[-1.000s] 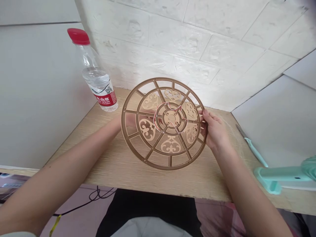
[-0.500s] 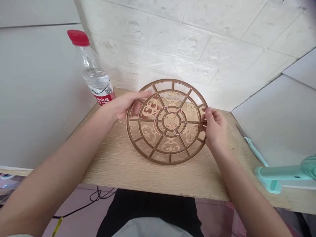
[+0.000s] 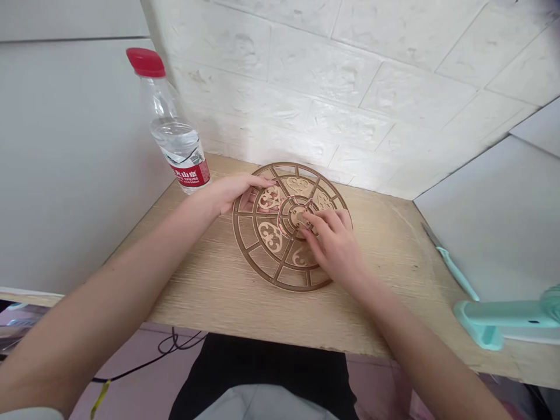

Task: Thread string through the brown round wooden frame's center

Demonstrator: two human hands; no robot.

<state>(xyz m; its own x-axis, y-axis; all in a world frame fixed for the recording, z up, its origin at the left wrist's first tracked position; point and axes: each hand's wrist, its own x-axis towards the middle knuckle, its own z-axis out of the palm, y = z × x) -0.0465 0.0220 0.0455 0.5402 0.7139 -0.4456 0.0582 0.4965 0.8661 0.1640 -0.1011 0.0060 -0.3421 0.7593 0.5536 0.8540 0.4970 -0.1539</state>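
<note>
A round brown openwork frame (image 3: 273, 274), like a wheel with spokes, rings and cream scroll ornaments, is held tilted above the wooden table. My left hand (image 3: 234, 192) grips its upper left rim, thumb on the front and fingers behind, seen through the gaps. At the frame's hub (image 3: 298, 217), my right hand (image 3: 332, 239) has thumb and forefinger drawn close together. Whatever lies between those fingertips is too small to make out. A thin red and white wire (image 3: 280, 224) loops around the hub, partly hidden by the right hand.
A water bottle (image 3: 189, 174) with a red cap stands left, beside a grey-white panel (image 3: 74, 163). Behind is a white brick-pattern wall (image 3: 306, 76). On the wooden table's (image 3: 219, 291) right lie a knife (image 3: 457, 271) with a mint handle and a mint-coloured stand (image 3: 481, 321).
My right hand has left the right rim and moved left to the hub. The frame has turned and tilted a little, and my left hand still holds its rim.
</note>
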